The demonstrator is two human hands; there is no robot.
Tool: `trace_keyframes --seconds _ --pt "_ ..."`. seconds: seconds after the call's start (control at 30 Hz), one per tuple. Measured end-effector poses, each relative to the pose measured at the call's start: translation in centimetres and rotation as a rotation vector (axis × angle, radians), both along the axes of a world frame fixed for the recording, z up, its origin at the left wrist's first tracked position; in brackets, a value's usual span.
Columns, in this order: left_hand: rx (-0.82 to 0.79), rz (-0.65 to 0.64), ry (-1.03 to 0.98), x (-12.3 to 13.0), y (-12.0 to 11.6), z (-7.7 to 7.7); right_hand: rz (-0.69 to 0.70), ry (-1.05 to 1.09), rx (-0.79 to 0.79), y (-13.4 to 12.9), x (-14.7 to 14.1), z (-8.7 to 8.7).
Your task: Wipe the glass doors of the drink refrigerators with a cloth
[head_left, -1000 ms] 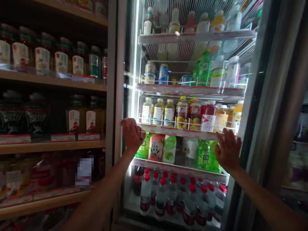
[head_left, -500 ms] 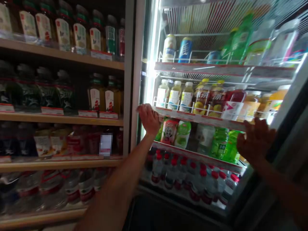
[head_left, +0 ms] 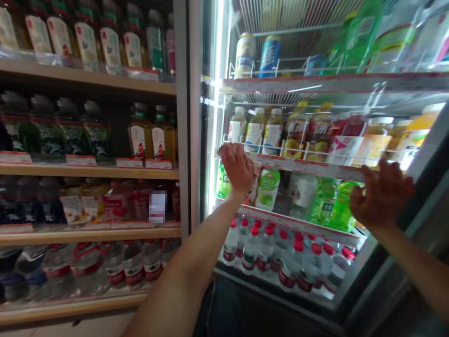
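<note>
My left hand [head_left: 237, 169] is held out in front of the drinks fridge, palm forward, fingers extended and holding nothing. It covers part of a shelf edge and a pink-labelled bottle. A row of juice bottles [head_left: 272, 131] stands just above and to its right. My right hand [head_left: 383, 195] is raised at the right side of the fridge, fingers apart and empty, in front of green bottles [head_left: 323, 200] and the dark door frame [head_left: 394, 234]. Whether either hand touches glass or a shelf, I cannot tell.
Wooden shelves [head_left: 105, 170] of bottled drinks stand to the left, beyond a grey upright post [head_left: 185, 117]. Red-capped water bottles [head_left: 252, 248] fill the fridge bottom. Cans [head_left: 270, 56] and large green bottles [head_left: 363, 35] occupy the top shelf.
My left hand has moved right, from the fridge's left edge to in front of its shelves. My right hand has shifted slightly right and up. The view has moved somewhat closer to the fridge.
</note>
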State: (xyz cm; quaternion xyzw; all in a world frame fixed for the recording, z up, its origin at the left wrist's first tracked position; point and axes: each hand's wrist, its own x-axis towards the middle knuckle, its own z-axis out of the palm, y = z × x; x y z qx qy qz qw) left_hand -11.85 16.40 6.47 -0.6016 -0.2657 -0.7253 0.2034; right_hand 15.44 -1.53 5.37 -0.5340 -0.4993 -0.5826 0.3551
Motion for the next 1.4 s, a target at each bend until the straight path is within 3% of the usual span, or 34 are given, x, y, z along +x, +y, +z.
trace_keyframes --seconds 0.1,0.17,0.23,0.3,0.37,0.43,0.53,0.6,0.67,0.77,0.83,0.97,1.07,1.13,1.23,1.3,1.4 --pt "0.231 -0.082 0.407 3.6 -2.2 -1.1 -0.041 -0.018 0.064 0.5 0.1 0.0" --pt "0.317 -0.082 0.569 3.4 -2.4 -1.1 -0.066 -0.053 0.083 0.6 0.0 0.1" --pt "0.295 -0.049 0.518 0.8 -1.0 -0.2 -0.075 -0.063 0.07 0.6 -0.2 0.2" --pt "0.142 0.016 0.294 -2.2 0.9 1.1 -0.079 -0.041 0.051 0.5 -0.4 0.3" --pt "-0.004 0.063 0.035 -3.4 1.7 1.8 -0.083 -0.023 0.041 0.5 -0.6 0.3" --pt "0.031 0.036 0.044 -2.0 1.0 1.5 -0.097 0.001 0.03 0.5 -0.6 0.2" --pt "0.28 -0.047 0.396 1.8 -1.4 0.4 -0.111 -0.001 0.024 0.5 -0.4 0.2" --pt "0.343 -0.05 0.545 2.4 -1.8 0.3 -0.103 -0.015 0.025 0.5 -0.3 0.2" --pt "0.269 -0.005 0.503 0.6 -0.8 1.0 -0.096 -0.034 0.031 0.5 -0.3 0.3" --pt "0.066 0.056 0.141 -2.8 1.3 2.6 -0.108 -0.054 0.048 0.6 -0.3 0.3" --pt "0.046 0.047 0.013 -2.6 1.2 3.0 -0.115 -0.056 0.055 0.6 -0.4 0.3" --pt "0.291 -0.005 0.33 2.6 -1.8 2.3 -0.103 -0.029 0.056 0.5 -0.6 0.3" --pt "0.363 0.023 0.515 2.8 -1.9 2.2 -0.099 -0.028 0.055 0.3 -0.7 0.4" --pt "0.28 0.061 0.475 0.2 -0.2 2.8 -0.1 -0.04 0.058 0.3 -0.8 0.4" --pt "0.03 0.088 0.089 -3.2 2.0 3.7 -0.1 -0.045 0.062 0.3 -0.9 0.5" --pt "0.005 0.052 0.003 -2.5 1.6 3.6 -0.105 -0.038 0.054 0.3 -0.9 0.5" --pt "0.207 -0.047 0.312 1.8 -1.1 2.5 -0.115 -0.029 0.047 0.3 -0.8 0.5"
